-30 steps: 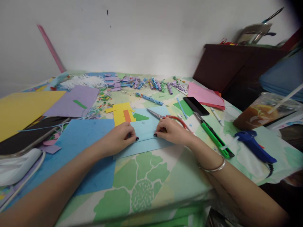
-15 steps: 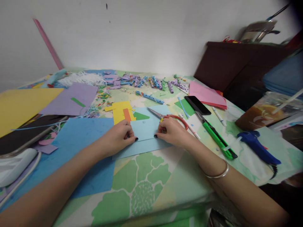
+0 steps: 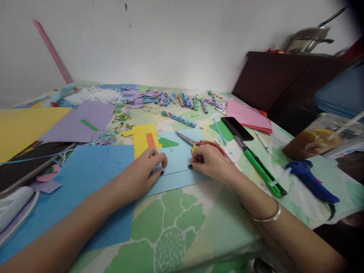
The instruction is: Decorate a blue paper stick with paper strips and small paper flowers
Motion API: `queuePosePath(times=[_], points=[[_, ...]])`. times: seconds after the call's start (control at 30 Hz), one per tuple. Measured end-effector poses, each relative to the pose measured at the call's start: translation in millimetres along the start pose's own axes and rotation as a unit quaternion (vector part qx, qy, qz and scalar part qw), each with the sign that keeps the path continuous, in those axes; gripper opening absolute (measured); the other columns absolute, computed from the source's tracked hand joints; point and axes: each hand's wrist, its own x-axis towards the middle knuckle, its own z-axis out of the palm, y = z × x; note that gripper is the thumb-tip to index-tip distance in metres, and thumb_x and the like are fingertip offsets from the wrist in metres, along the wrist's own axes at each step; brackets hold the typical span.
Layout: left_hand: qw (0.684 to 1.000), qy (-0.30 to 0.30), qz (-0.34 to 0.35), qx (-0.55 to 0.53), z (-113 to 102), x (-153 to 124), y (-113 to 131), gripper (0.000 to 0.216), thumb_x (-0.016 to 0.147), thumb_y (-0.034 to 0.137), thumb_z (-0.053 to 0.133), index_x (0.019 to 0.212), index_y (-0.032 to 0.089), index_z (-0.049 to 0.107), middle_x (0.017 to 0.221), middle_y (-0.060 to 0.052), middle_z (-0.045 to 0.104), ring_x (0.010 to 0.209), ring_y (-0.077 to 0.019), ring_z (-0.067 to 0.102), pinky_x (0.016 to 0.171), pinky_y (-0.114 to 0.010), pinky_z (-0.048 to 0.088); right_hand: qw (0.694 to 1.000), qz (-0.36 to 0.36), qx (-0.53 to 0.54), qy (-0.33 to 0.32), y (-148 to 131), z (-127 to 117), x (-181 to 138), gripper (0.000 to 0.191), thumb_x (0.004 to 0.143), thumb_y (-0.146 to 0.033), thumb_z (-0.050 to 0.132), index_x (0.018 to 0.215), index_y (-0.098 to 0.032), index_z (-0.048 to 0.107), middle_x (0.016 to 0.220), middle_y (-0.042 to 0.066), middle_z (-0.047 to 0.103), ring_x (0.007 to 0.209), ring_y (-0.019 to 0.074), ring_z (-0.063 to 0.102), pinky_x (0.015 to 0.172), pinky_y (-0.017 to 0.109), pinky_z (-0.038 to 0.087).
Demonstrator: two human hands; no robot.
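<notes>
Far left: yellow sheet (image 3: pixel 25 129); purple sheet (image 3: pixel 82 121) beside it, green strip (image 3: pixel 89 125) lying on it. Dark blue sheet (image 3: pixel 93 170) flat in front of me, left of centre. Rolled paper tubes (image 3: pixel 184 100) scattered along the table's (image 3: pixel 176 223) far edge. To my right: black phone (image 3: pixel 237 128), green utility knife (image 3: pixel 263 170) just beside it, pink paper (image 3: pixel 247 113) behind, blue glue gun (image 3: pixel 311 181) nearer, drink cup (image 3: pixel 315 138) with straw.
</notes>
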Motion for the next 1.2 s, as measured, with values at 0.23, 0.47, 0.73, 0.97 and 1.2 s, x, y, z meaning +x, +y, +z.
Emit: queuePosePath(times=[0.23, 0.47, 0.73, 0.97, 1.2], points=[[0.947, 0.031, 0.171, 0.269, 16.6, -13.0, 25.8, 0.031, 0.087, 0.010, 0.046, 0.112, 0.015, 0.064, 0.090, -0.010, 0.060, 0.083, -0.0246, 0.052, 0.073, -0.040, 0.046, 0.994, -0.084, -0.019, 0.072, 3.4, 10.5, -7.0, 0.018, 0.073, -0.005, 0.066, 0.087, -0.014, 0.059, 0.088, 0.006, 0.059, 0.084, 0.0192, 0.052, 0.073, 0.031, 0.041], [0.910, 0.058, 0.188, 0.364, 25.4, -28.2, 44.3, 0.041, 0.078, -0.001, 0.040, 0.109, 0.003, 0.066, 0.095, -0.016, 0.067, 0.080, -0.0255, 0.058, 0.066, -0.037, 0.050, 0.941, -0.326, -0.081, 0.041, -5.5, 20.7, -25.3, 0.022, 0.095, -0.012, 0.042, 0.097, -0.009, 0.064, 0.092, 0.012, 0.062, 0.091, 0.0214, 0.052, 0.081, 0.035, 0.045], [0.916, 0.079, 0.193, 0.342, 27.0, -42.8, 35.0, 0.046, 0.078, 0.000, 0.038, 0.118, -0.001, 0.061, 0.106, -0.020, 0.065, 0.097, -0.0324, 0.058, 0.081, -0.044, 0.048, 0.939, -0.313, -0.140, -0.009, -4.0, 20.3, -39.3, 0.033, 0.099, -0.020, 0.038, 0.126, -0.007, 0.052, 0.113, 0.013, 0.061, 0.103, 0.0239, 0.052, 0.093, 0.040, 0.042], [0.904, 0.085, 0.183, 0.378, 32.3, -46.7, 36.7, 0.043, 0.082, 0.006, 0.041, 0.119, -0.001, 0.061, 0.107, -0.020, 0.064, 0.095, -0.0322, 0.056, 0.079, -0.045, 0.046, 0.932, -0.312, -0.183, 0.003, -6.1, 19.9, -41.8, 0.032, 0.098, -0.019, 0.038, 0.123, -0.007, 0.055, 0.117, 0.014, 0.062, 0.107, 0.0255, 0.055, 0.096, 0.044, 0.043], [0.921, 0.114, 0.183, 0.325, 31.5, -56.0, 18.9, 0.037, 0.082, 0.002, 0.039, 0.108, 0.003, 0.066, 0.113, -0.020, 0.062, 0.108, -0.0330, 0.051, 0.087, -0.046, 0.043, 0.931, -0.318, -0.174, 0.053, 2.9, 20.6, -48.8, 0.035, 0.097, -0.015, 0.039, 0.125, -0.001, 0.056, 0.123, 0.019, 0.062, 0.120, 0.0280, 0.053, 0.105, 0.046, 0.041]])
